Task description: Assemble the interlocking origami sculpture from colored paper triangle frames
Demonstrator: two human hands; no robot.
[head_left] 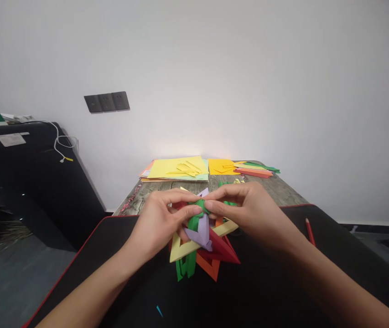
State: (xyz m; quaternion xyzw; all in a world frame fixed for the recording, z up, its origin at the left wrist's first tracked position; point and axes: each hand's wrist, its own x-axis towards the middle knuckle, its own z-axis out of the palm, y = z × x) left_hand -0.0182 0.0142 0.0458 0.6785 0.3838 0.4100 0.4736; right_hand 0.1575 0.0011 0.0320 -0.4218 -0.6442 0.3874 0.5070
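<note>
- Furniture, black and upright, stands at the far left, with a white label and a loose white cable hanging over its edge.
- Wall socket panel, dark, with three units side by side.
- Left hand, thumb and index finger closed narrowly on a green paper fold.
- Blue paper scrap on the black mat, which has red edging.
- Stack of colored paper at the back of the wood-grain table, yellow strips on top.
- Star-shaped paper model between the hands, in front of the stack, its interlocked frames red, orange, green, lilac and pale yellow; whether it touches the mat, I cannot tell.
- Orange-yellow sheet, just beside the stack.
- Right hand, thumb and index finger pinched on the same green fold, meeting the left fingertips.
- Green and orange paper strips, bunched near the table's back right corner.
- Red pencil on the mat, right of the right hand.
</note>
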